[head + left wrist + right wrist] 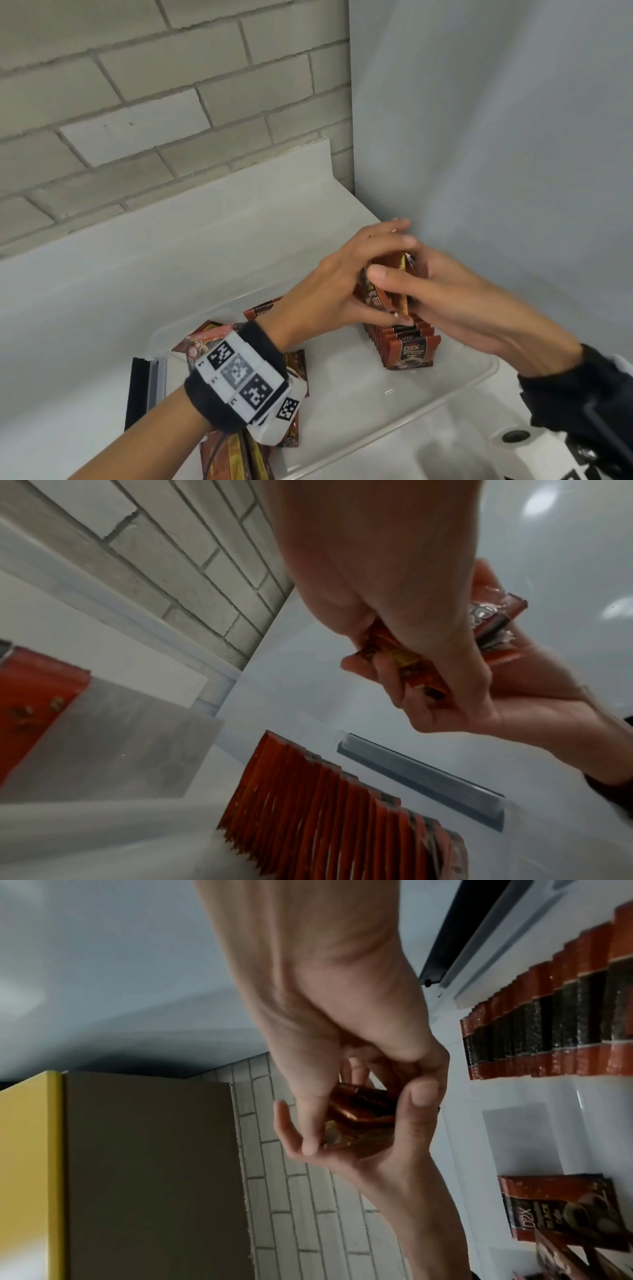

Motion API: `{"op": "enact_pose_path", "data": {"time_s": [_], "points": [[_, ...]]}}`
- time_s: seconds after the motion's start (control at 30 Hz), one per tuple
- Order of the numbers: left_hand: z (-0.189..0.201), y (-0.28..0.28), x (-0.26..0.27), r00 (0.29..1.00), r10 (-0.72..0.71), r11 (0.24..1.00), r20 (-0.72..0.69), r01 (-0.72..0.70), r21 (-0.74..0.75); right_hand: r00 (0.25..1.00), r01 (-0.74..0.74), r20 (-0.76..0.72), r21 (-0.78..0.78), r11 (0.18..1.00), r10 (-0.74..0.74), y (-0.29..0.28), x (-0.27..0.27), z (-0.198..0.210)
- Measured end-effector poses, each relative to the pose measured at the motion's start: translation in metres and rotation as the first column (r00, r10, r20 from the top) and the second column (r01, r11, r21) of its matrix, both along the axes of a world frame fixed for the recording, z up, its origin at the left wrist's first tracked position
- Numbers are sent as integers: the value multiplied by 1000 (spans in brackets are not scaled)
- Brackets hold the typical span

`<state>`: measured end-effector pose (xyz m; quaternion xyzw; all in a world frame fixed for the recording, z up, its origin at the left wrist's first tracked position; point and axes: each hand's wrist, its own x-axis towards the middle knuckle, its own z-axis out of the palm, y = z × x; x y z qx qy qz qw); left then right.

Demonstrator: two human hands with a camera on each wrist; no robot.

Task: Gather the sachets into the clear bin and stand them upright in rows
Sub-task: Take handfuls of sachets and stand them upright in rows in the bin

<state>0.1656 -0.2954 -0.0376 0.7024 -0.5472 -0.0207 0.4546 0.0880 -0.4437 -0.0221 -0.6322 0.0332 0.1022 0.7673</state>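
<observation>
Sachets bin: clear bin [472, 378] sits on the white tabletop [102, 308] in the wall corner; row of sachets [406, 346] stands upright inside | loose sachets [294, 377] lie flat at its left end | left hand [342, 287] and right hand [455, 308] both clamp a small bundle of sachets [387, 287] above the row

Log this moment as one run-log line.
hands: left hand and right hand both grip held sachets | above: upright row | clear bin | loose sachets remain
</observation>
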Motion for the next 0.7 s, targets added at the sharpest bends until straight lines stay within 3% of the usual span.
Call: {"op": "enact_pose_path", "data": {"time_s": [0.13, 0.33, 0.53, 0.7], "points": [[-2, 0, 1, 999, 51, 998, 2, -51, 25, 998, 55, 6, -20, 998, -55, 4, -3, 3], [-6, -1, -3, 988, 40, 998, -152, -46, -35, 999, 46, 24, -65, 997, -44, 13, -7, 3], [-10, -1, -2, 999, -39, 998, -28, 38, -44, 998, 32, 62, -149, 988, -23, 20, -7, 3], [-8, 0, 0, 997, -36, 999, -72, 36, -6, 998, 39, 51, -189, 981, -29, 22, -7, 3]]}}
